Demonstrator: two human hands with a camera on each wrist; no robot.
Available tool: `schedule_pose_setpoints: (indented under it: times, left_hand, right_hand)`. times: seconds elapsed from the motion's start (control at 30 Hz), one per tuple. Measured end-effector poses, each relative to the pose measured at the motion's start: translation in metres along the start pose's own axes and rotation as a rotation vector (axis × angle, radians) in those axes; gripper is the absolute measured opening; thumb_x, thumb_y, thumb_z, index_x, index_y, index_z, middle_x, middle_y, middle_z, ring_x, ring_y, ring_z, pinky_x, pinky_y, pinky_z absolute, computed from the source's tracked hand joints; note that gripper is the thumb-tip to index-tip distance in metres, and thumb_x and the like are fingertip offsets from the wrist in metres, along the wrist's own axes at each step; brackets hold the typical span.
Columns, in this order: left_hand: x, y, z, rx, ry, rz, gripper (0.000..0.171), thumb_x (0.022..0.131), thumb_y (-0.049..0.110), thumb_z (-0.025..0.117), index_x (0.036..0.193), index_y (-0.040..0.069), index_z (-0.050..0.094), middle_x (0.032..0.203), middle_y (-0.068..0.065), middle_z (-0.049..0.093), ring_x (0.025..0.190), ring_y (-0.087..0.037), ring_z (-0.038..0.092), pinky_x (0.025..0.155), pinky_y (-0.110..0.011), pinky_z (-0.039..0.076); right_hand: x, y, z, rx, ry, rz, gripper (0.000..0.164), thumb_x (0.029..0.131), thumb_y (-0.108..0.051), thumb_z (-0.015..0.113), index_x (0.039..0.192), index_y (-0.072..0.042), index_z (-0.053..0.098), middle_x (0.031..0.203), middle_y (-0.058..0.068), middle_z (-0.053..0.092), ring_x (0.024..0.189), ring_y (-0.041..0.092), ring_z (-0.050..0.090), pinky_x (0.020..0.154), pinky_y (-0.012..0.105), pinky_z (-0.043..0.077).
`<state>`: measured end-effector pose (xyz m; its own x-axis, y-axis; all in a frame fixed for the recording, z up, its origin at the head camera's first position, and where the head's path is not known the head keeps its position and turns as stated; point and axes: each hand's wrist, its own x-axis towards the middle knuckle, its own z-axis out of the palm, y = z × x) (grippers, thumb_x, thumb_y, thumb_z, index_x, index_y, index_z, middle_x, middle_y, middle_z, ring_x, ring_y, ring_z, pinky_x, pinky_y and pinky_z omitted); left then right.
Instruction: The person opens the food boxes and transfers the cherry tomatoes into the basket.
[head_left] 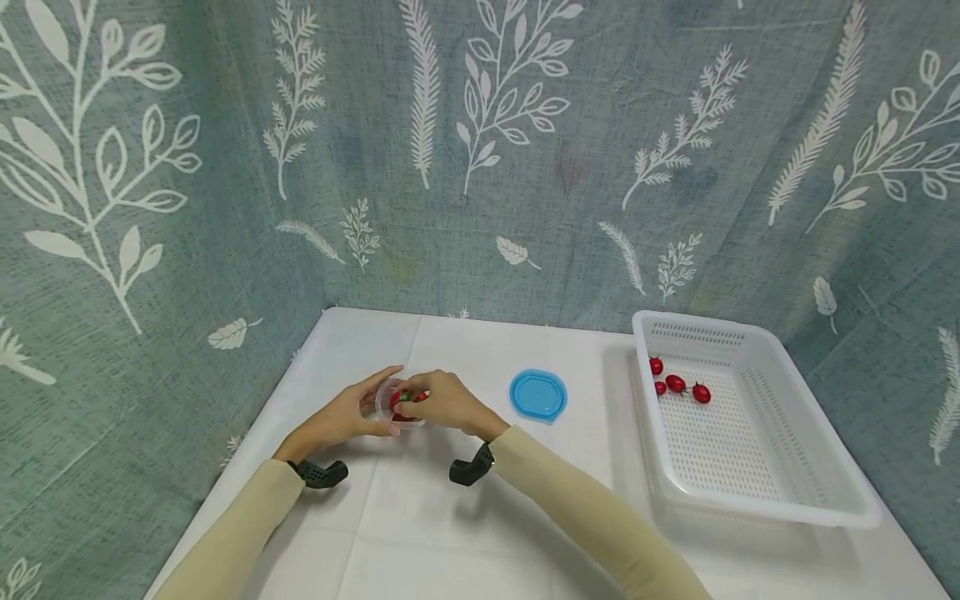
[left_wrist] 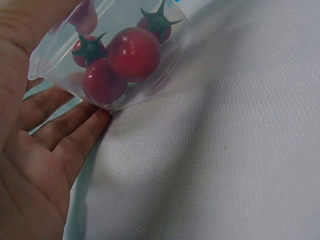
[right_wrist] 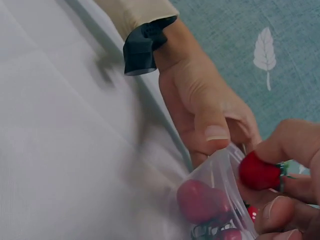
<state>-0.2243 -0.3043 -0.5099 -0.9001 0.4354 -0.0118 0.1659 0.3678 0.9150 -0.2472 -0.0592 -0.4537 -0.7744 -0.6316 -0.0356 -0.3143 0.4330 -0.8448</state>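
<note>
I get a bright head view with soft shadows on the white cloth [head_left: 427,542]; the left wrist feed looks dimmer, the tomatoes [left_wrist: 134,55] glinting.

Count: tray [head_left: 750,510], 1; tomatoes [head_left: 701,393] in tray, 4. Cup [right_wrist: 216,169], 1; tomatoes [left_wrist: 134,54] seen through its wall, at least 4, exact total obscured. Pinched tomato [right_wrist: 257,171], 1. Lid [head_left: 538,394], 1. Hands [head_left: 341,418], 2; sleeves [head_left: 585,510], 2; wrist cameras [head_left: 322,476], 2.
</note>
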Motion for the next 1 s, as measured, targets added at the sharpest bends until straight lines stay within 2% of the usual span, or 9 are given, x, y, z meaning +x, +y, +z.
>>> schedule_pose_setpoints:
  times: [0.1,0.27,0.4,0.6,0.7,0.87,1.0]
  left_hand:
    - [0.001,0.0,0.001,0.015,0.006,0.003,0.102,0.085,0.029,0.087,0.164,0.036,0.024,0.17,-0.008,0.019,0.153,-0.039,0.022,0.117,-0.062,0.031]
    - [0.002,-0.001,0.002,0.001,-0.001,0.013,0.101,0.085,0.027,0.087,0.164,0.033,0.024,0.17,-0.007,0.018,0.154,-0.038,0.021,0.118,-0.062,0.029]
    - [0.003,0.0,0.001,0.0,0.003,-0.005,0.103,0.084,0.03,0.088,0.165,0.033,0.023,0.17,-0.006,0.016,0.154,-0.039,0.018,0.118,-0.061,0.029]
    - [0.004,0.001,0.001,0.04,0.021,-0.025,0.104,0.083,0.036,0.089,0.164,0.037,0.024,0.17,-0.004,0.017,0.154,-0.041,0.016,0.118,-0.062,0.03]
    - [0.005,0.0,0.001,0.053,0.025,-0.025,0.103,0.083,0.037,0.089,0.163,0.038,0.025,0.17,-0.004,0.017,0.154,-0.04,0.016,0.118,-0.061,0.029]
    - [0.005,-0.001,0.001,0.059,0.028,-0.026,0.103,0.083,0.036,0.089,0.164,0.033,0.025,0.17,-0.005,0.018,0.155,-0.041,0.016,0.118,-0.061,0.029]
    - [0.004,-0.003,0.001,0.065,0.032,-0.018,0.103,0.082,0.035,0.089,0.164,0.034,0.027,0.17,-0.005,0.018,0.155,-0.04,0.016,0.117,-0.06,0.03]
  right_hand:
    - [-0.001,0.002,0.0,0.029,0.047,0.003,0.027,0.095,-0.03,0.076,0.12,-0.022,0.072,0.111,-0.005,0.072,0.093,0.007,0.066,0.068,0.027,0.058]
    - [-0.002,0.006,-0.003,0.084,0.084,-0.023,0.025,0.095,-0.03,0.075,0.117,-0.021,0.068,0.106,-0.004,0.071,0.087,0.011,0.069,0.067,0.028,0.059]
    - [-0.005,0.005,-0.011,0.051,0.106,-0.061,0.026,0.095,-0.031,0.073,0.119,-0.022,0.07,0.103,-0.005,0.07,0.087,0.011,0.067,0.068,0.028,0.059]
    - [-0.01,0.004,-0.028,-0.025,0.15,-0.097,0.028,0.096,-0.032,0.071,0.122,-0.022,0.072,0.101,-0.009,0.069,0.099,0.014,0.064,0.085,0.029,0.055]
    - [-0.015,0.005,-0.037,-0.071,0.168,-0.126,0.027,0.096,-0.034,0.071,0.12,-0.021,0.074,0.099,-0.01,0.069,0.099,0.015,0.064,0.087,0.029,0.054]
    - [-0.026,0.005,-0.055,-0.142,0.196,-0.153,0.027,0.095,-0.036,0.074,0.117,-0.021,0.077,0.095,-0.01,0.07,0.082,0.013,0.063,0.071,0.027,0.054]
    - [-0.036,0.004,-0.07,-0.176,0.236,-0.153,0.024,0.094,-0.033,0.075,0.115,-0.021,0.078,0.091,-0.011,0.071,0.069,0.014,0.06,0.057,0.028,0.051]
